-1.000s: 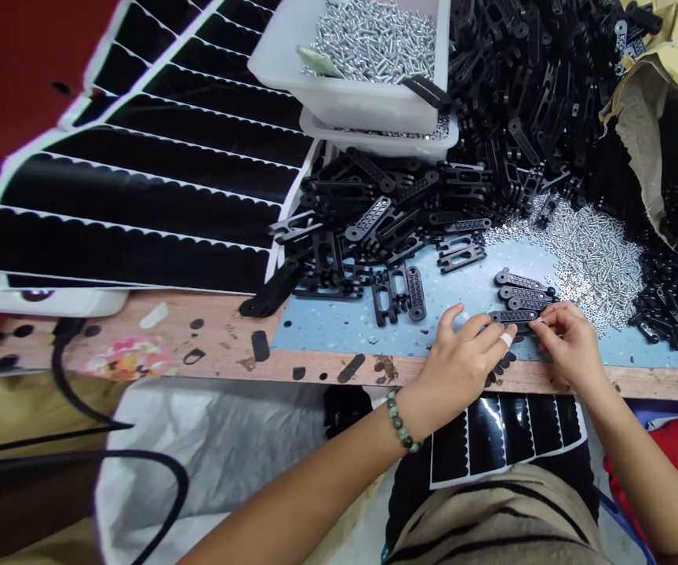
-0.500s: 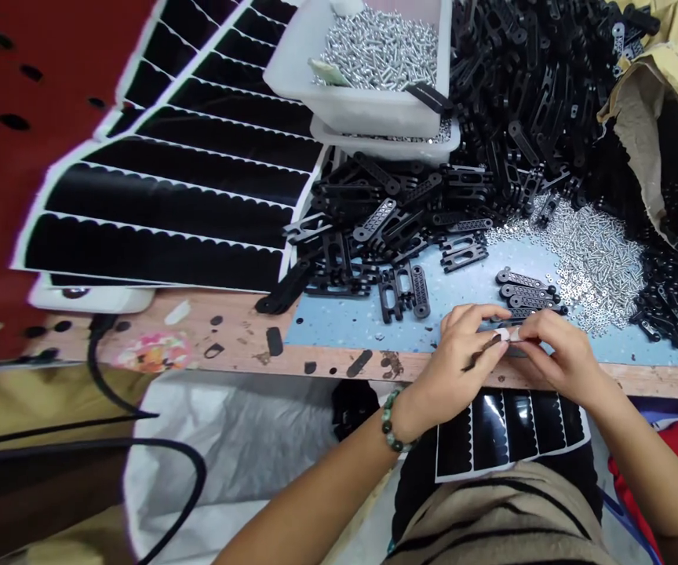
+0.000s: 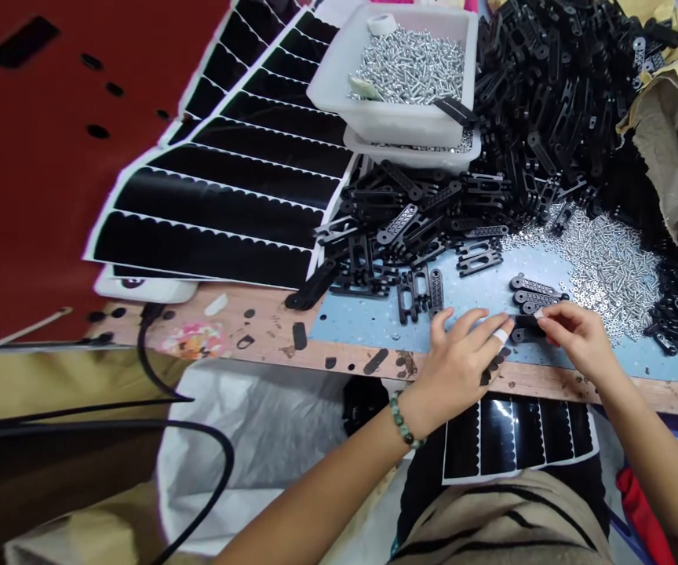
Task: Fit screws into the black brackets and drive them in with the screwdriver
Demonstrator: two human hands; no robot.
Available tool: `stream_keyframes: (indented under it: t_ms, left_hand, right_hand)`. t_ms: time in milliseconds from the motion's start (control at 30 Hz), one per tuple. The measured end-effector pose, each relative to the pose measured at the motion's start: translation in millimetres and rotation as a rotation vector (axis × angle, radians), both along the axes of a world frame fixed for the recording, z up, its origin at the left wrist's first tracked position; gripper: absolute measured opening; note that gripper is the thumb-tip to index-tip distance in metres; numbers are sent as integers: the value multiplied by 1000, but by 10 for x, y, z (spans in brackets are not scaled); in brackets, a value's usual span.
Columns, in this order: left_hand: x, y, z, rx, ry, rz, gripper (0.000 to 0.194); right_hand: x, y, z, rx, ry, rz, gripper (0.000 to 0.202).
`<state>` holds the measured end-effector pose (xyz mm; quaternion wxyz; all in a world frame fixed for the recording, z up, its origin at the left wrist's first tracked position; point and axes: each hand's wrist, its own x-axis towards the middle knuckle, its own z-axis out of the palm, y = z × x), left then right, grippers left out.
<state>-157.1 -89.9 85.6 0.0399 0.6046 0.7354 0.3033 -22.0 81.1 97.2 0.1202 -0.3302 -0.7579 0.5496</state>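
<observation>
A short black strip (image 3: 526, 320) spans the gap between my hands, over the near edge of the blue mat. My left hand (image 3: 460, 357) has its fingertips at the strip's left end, with its outer fingers spread; white tape wraps one finger. Dark pieces (image 3: 492, 369) show beneath that hand, partly hidden. At the strip's right end, my right hand (image 3: 577, 337) pinches with thumb and index finger. Just beyond the strip, several black link parts (image 3: 533, 289) lie side by side. Another black part (image 3: 524, 336) is partly visible below the strip.
Silver pins (image 3: 615, 263) are heaped right of the links. Black links (image 3: 421, 208) are piled behind, beside a white bin (image 3: 403, 122) of metal pins. Black sticker sheets (image 3: 215, 204) lie left; another (image 3: 521, 439) is on my lap. A torn sack (image 3: 660, 133) stands right.
My hands have moved apart, and the black strip now shows between them. My left hand's fingers have spread. The whole view has shifted, with the scene lying further right.
</observation>
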Motion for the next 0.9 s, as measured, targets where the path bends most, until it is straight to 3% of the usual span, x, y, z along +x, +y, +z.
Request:
stream_keyframes:
  t_ms: [300, 433, 600, 767, 833, 900]
  left_hand:
    - [35, 55, -13, -73, 68, -73, 44]
    - [17, 122, 19, -103, 32, -82, 44]
    - [-48, 161, 188, -77, -150, -61, 37]
    - [-23, 183, 285, -35, -394, -137, 40]
    - [-10, 188, 267, 8, -471, -122, 44]
    - [-21, 187, 244, 96, -514, -23, 49]
  right_hand:
    - [-71, 8, -50, 180, -123, 77, 17]
    - [-93, 5, -29, 396, -219, 91, 8]
    - [-83, 3, 116, 641, -194, 115, 26]
    - [-88, -188, 305, 549, 184, 475, 19]
    - [-53, -248, 329, 510, 226, 469, 20]
    - [14, -240, 312, 437, 227, 288, 16]
